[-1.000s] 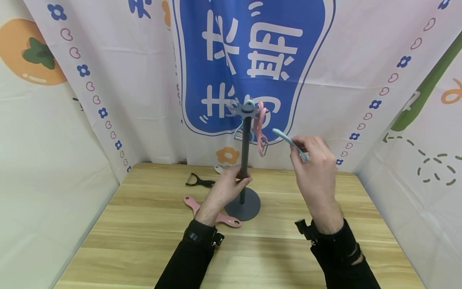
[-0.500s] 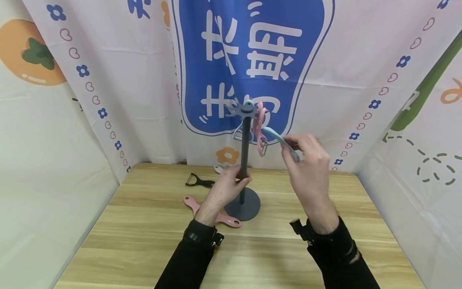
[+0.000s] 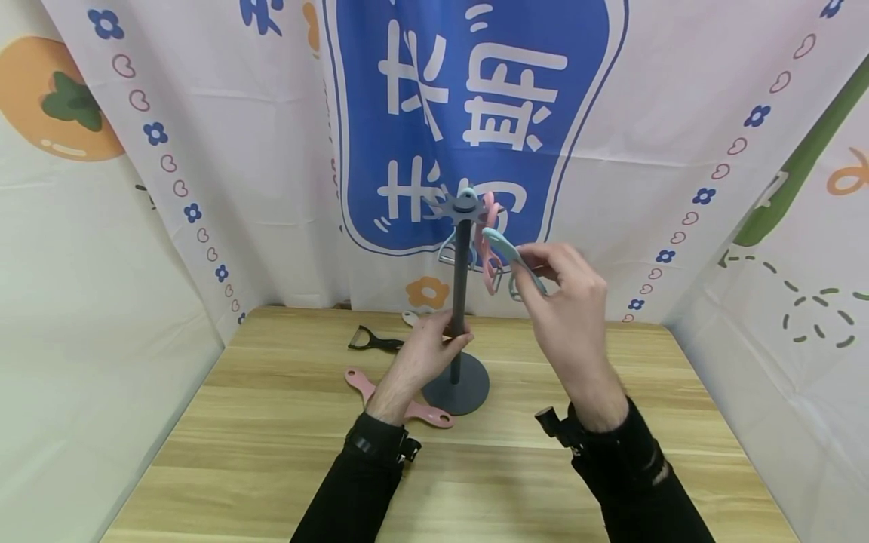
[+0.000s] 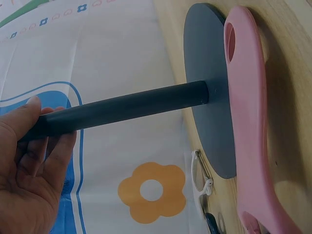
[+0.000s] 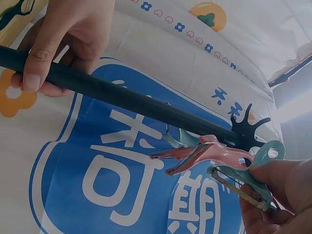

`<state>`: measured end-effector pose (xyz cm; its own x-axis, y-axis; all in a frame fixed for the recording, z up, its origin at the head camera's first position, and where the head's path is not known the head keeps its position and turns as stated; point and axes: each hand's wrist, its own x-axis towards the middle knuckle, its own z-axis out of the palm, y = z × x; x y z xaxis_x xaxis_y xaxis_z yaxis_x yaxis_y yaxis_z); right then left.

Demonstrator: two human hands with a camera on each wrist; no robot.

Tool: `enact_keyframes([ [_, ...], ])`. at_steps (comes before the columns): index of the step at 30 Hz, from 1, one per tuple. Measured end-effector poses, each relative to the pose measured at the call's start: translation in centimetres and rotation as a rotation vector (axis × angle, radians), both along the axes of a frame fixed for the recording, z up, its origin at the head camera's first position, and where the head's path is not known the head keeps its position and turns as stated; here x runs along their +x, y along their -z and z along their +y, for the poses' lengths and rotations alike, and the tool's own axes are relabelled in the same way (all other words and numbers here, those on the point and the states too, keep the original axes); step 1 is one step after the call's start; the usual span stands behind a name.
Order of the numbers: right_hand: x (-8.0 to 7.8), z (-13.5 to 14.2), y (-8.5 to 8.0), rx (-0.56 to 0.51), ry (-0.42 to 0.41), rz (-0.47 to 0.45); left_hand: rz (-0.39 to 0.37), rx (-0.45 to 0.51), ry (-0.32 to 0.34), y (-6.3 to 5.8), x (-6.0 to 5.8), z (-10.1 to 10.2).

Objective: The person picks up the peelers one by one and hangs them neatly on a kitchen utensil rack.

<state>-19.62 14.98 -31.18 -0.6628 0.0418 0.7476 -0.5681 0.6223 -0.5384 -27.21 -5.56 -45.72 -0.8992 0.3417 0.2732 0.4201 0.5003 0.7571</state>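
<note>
A dark grey stand (image 3: pixel 461 283) with a ring of hooks (image 5: pixel 246 131) on top rises from a round base. My left hand (image 3: pixel 432 345) grips its pole, thumb and fingers around it in the left wrist view. Near the hooks, my right hand (image 3: pixel 570 309) pinches a light blue peeler (image 3: pixel 501 245) by its head end, the holed handle end pointing toward the hooks. A pink peeler (image 5: pixel 219 152) hangs from the stand right beside it. Behind the pole hangs another light blue peeler (image 5: pixel 183 138).
On the wooden table lie a pink peeler (image 3: pixel 428 414), partly hidden by the left wrist, and a black peeler (image 3: pixel 380 343). A white peeler (image 4: pixel 197 187) lies farther back. Printed cloth walls surround the table at the back and sides.
My right hand has moved left toward the stand with the light blue peeler, whose handle end now overlaps the hanging pink peeler in the head view. My left hand stays on the pole.
</note>
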Motion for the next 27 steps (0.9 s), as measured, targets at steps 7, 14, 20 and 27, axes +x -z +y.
enact_keyframes([
  [7, -0.4, -0.2, -0.4, -0.033, -0.011, -0.018, 0.001, 0.007, 0.004, 0.1, -0.1, 0.0],
  [14, -0.7, -0.3, -0.8, -0.081, -0.022, -0.061, 0.002, 0.004, 0.005, 0.2, -0.1, 0.0],
  [20, -0.9, -0.3, -1.0, -0.105, -0.038, -0.157, 0.004, 0.006, 0.007, 0.1, -0.1, 0.0],
  [27, -1.2, -0.4, -1.2, -0.137, -0.052, -0.233, 0.013, 0.004, 0.009, 0.2, -0.2, 0.0],
])
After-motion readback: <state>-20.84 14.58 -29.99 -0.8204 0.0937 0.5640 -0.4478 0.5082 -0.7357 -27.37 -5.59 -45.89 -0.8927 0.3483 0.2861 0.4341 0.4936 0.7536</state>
